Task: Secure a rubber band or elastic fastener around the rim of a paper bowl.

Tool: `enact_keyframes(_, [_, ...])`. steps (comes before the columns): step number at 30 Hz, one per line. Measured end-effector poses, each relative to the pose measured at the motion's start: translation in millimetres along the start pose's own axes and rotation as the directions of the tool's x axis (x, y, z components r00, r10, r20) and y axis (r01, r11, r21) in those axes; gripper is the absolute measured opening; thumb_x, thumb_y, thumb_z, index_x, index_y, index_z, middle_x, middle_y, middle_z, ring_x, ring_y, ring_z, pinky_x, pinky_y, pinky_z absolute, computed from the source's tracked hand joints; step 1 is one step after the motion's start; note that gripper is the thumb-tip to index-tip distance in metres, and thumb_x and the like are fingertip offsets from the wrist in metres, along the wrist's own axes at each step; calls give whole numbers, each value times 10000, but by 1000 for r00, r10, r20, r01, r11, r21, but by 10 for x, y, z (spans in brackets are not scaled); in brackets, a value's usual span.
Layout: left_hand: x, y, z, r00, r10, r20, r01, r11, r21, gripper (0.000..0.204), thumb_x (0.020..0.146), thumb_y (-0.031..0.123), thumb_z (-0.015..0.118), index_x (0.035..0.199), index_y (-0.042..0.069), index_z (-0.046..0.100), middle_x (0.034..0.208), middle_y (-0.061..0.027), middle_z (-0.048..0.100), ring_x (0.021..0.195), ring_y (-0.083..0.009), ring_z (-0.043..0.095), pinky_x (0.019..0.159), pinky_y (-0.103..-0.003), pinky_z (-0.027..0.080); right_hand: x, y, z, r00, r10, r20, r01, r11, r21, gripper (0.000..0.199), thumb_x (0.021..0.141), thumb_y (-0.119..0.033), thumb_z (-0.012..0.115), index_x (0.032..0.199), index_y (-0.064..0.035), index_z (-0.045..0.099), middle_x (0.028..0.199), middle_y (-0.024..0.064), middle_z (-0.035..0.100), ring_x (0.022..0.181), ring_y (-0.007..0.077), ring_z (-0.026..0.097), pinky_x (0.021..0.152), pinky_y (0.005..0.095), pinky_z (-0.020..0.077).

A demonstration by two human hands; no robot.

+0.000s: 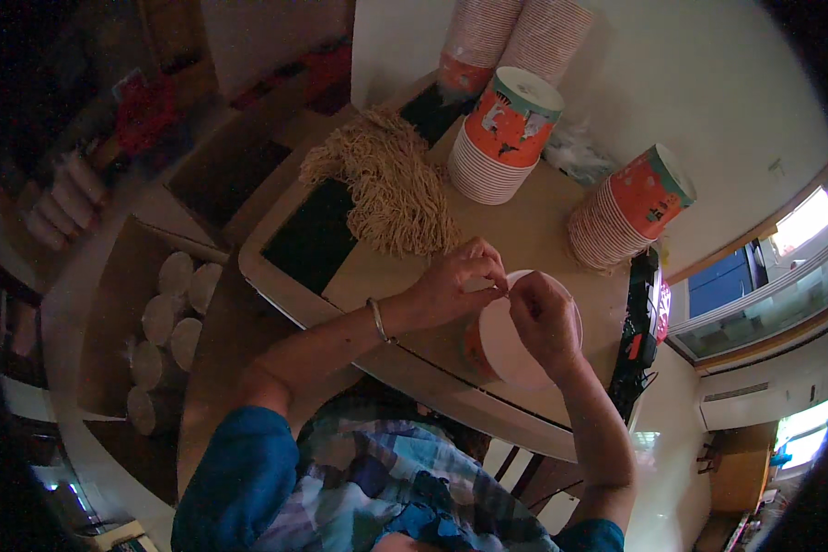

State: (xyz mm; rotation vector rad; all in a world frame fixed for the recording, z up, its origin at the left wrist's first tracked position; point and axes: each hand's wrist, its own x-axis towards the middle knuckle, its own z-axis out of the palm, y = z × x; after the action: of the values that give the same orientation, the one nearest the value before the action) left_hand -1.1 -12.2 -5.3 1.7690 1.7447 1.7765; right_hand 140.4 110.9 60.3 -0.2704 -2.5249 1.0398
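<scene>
A person in blue sleeves [239, 478] and a plaid garment [386, 474] sits or stands at a tan counter [423, 359], seen from above through a wide, curved lens. Both bare hands meet above a white-lined paper tub [509, 345] near the front edge of the counter. The tub's open mouth shows its pale inside, with a bit of orange on its outer wall at the left.

The left hand [458, 283], with a bangle [379, 322] on its wrist, reaches in from the left; its thumb and forefinger are closed in a pinch. The right hand [545, 320] is curled, fingers drawn together, its tips next to the left ones. Whatever may lie between the fingertips is too small to tell. The right hand covers part of the tub's rim; whether it touches it is unclear.

Beyond the left hand lies a loose heap of thin, wavy tan strands [391, 189], partly over a dark green patch [311, 235]. Farther back, an upside-down stack of orange and green tubs [506, 138] stands beside crumpled clear plastic [580, 152]. A second such stack [630, 204] leans in view to the right, and taller stacks [550, 37] rise behind. At lower left, a cardboard box [106, 340] holds round-ended, pale cylinders [162, 320].
</scene>
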Motion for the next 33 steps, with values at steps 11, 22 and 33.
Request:
enact_keyframes(11, [-20,-59,15,1000,10,9,-11,1000,29,142,797,94,710,915,72,634,1015,-71,539,965,-230,581,827,-350,489,-1,-10,-14,1000,1,20,-1,1000,-10,40,813,-21,603,831,-20,567,709,67,545,630,133,536,588,274,457])
enact_keyframes(22, [-14,-81,24,999,-19,26,18,999,26,139,771,78,714,887,63,639,1011,-73,544,969,-224,587,845,-345,485,-7,32,-13,1000,-1,29,2,999,-44,62,848,-76,612,873,-46,564,729,150,628,616,242,624,590,355,497])
enact_keyframes(33, [-15,-76,-22,979,-167,120,196,932,-305,82,836,73,692,903,53,650,1044,-57,549,971,-166,579,878,-303,454,-42,181,81,999,50,7,-50,997,55,48,879,-73,603,898,-41,573,758,153,642,656,221,625,614,333,502])
